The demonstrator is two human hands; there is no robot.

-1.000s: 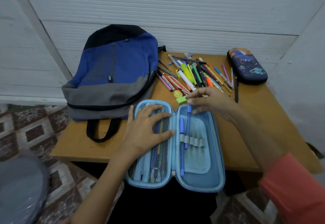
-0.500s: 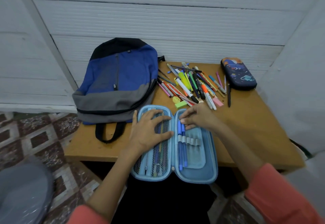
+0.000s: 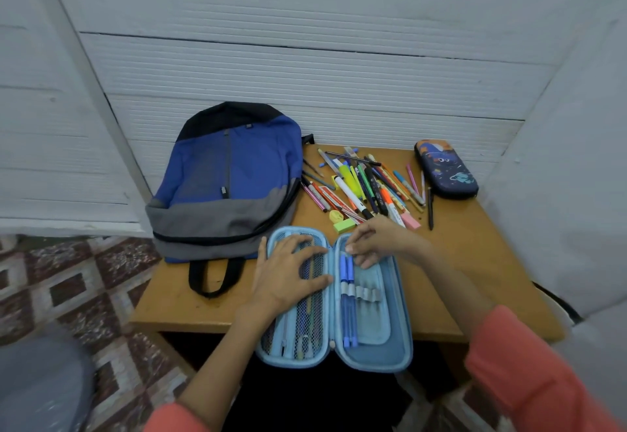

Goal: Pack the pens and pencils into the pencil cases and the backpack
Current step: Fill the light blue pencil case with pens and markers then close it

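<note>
Second blue pen now seated in loop beside first blue pen, inside open pencil case at near edge of table. A second ago we see it half in. Right grip curled on cap, probably pinching. Left grip flat, pressing mesh half. Pen pile remains.

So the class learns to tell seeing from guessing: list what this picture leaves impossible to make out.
Head view, all:
- Dark pencil case: shut, contents hidden.
- Backpack: inside hidden by its fabric.
- Mesh pocket of the light blue pencil case: upper part covered by the left hand.
- Right hand: grip on the blue pens unclear.
- Grey shape, bottom left: blurred, cut off.
</note>
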